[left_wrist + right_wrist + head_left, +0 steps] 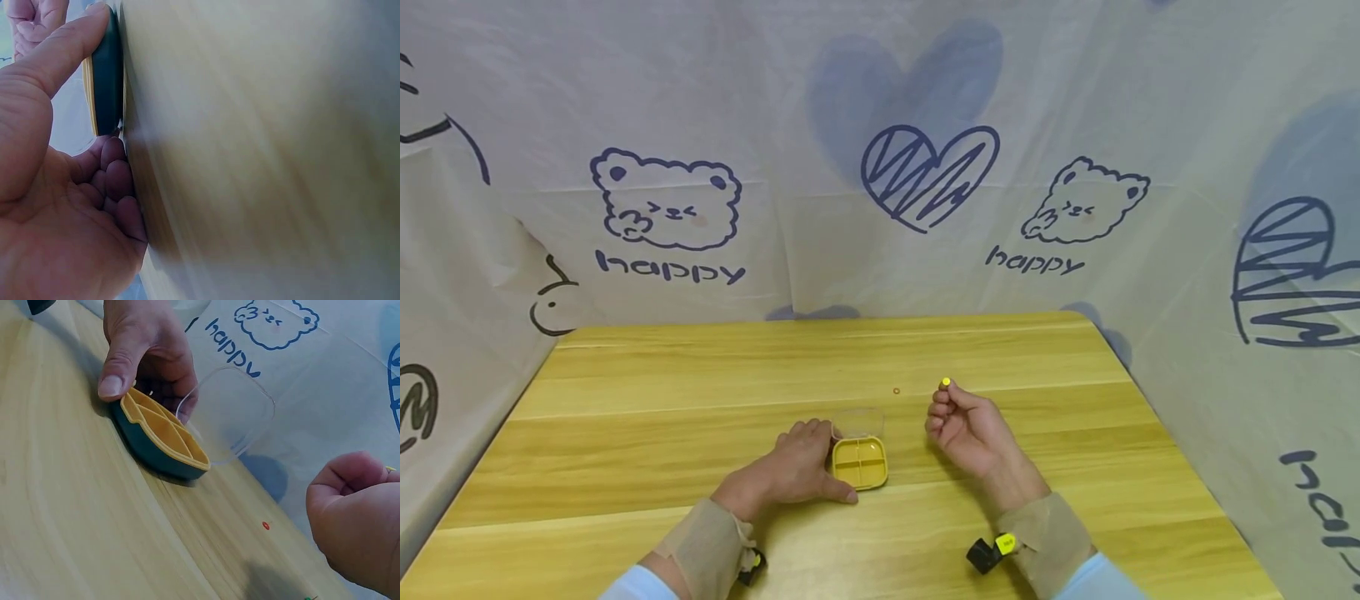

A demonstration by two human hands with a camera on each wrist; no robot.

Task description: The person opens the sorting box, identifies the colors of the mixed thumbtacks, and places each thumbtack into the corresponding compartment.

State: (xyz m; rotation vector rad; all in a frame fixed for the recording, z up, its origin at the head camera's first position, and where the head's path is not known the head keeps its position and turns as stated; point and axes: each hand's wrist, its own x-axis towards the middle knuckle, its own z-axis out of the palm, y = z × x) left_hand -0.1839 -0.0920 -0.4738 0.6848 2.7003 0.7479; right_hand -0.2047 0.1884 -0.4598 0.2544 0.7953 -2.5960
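A small pill box (860,463) with yellow compartments stands on the table, its clear lid (228,412) raised on the far side. Seen from the side, its outer shell (107,78) is dark green. My left hand (801,467) holds the box from the left, thumb at the near edge and fingers behind. To the right of the box, my right hand (967,429) is raised palm inward, pinching a small round yellow piece (946,382) between thumb and forefinger; its exact kind I cannot tell. In the right wrist view the right fist (356,512) mostly hides that piece.
A tiny orange-red ring (896,391) lies on the wooden table (700,375) between the box and my right hand. A speck of green (309,598) shows at the lower edge of the right wrist view. Printed white cloth (805,250) hangs behind and beside the table.
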